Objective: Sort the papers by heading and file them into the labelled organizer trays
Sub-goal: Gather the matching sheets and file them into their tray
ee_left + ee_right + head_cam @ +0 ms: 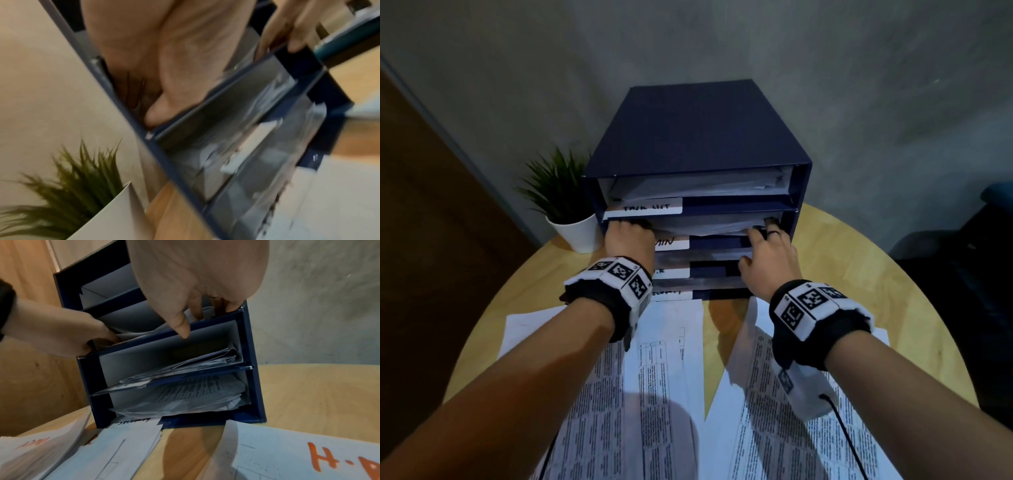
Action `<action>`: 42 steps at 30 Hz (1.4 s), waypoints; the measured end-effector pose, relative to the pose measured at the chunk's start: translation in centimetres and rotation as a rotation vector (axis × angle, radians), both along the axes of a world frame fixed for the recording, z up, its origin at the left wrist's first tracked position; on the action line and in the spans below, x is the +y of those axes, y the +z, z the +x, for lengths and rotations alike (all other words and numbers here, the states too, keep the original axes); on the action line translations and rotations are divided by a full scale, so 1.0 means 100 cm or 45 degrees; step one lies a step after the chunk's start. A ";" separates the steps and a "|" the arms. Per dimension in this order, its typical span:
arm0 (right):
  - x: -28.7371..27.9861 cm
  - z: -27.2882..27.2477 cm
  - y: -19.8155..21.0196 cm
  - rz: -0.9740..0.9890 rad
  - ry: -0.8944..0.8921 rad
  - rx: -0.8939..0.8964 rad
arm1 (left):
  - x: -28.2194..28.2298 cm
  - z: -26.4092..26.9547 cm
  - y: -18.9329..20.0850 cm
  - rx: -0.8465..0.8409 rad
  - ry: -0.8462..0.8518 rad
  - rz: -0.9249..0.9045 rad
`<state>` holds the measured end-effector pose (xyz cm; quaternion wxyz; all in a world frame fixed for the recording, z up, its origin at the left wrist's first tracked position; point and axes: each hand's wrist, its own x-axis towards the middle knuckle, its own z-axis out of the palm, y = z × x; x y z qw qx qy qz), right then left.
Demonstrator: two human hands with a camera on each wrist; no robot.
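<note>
A dark blue organizer (695, 137) with several stacked trays stands at the back of the table, a white label (650, 207) on each front lip. Both hands reach into the second tray from the top, where a stack of papers (709, 224) lies. My left hand (630, 226) is at the tray's left end, its fingers curled inside on the papers (139, 333) and its thumb (156, 113) at the lip. My right hand (767, 236) is at the right end, its straight fingers (197, 311) touching the stack and its thumb over the front lip. The lower trays (185, 394) hold papers too.
Printed sheets (654, 377) and a second pile (774, 411) cover the round wooden table (876, 274) in front of the organizer; one sheet bears orange lettering (320, 457). A potted plant (565, 192) stands left of the organizer. A grey wall is behind, a dark chair (962, 257) to the right.
</note>
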<state>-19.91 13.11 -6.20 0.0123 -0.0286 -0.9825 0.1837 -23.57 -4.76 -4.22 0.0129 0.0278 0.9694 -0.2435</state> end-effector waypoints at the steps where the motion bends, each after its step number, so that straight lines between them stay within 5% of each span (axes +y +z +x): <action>1: 0.000 -0.001 0.001 -0.018 -0.009 0.003 | -0.001 0.000 0.000 0.028 -0.027 0.013; 8: 0.002 -0.005 0.003 -0.219 -0.067 0.029 | -0.009 -0.002 0.002 0.077 -0.086 0.141; 18: -0.005 -0.003 0.003 -0.380 -0.018 0.079 | -0.031 0.002 -0.018 0.203 -0.099 0.641; 21: -0.006 -0.001 0.003 -0.276 0.021 0.034 | -0.028 0.007 -0.024 0.367 -0.116 0.737; 26: -0.008 0.010 0.001 0.058 0.058 0.334 | -0.025 0.013 -0.035 0.441 -0.392 0.582; 29: -0.010 0.010 -0.007 0.162 0.190 0.238 | -0.023 0.013 -0.032 0.463 -0.361 0.587; 35: -0.009 -0.001 -0.002 -0.074 -0.075 0.089 | -0.011 0.016 -0.020 0.367 -0.074 0.856; 39: -0.013 0.007 -0.003 0.051 0.039 0.217 | -0.003 0.034 -0.029 0.347 -0.058 0.919; 42: -0.011 0.007 -0.002 0.194 0.042 0.105 | 0.005 0.037 -0.032 0.278 -0.127 0.794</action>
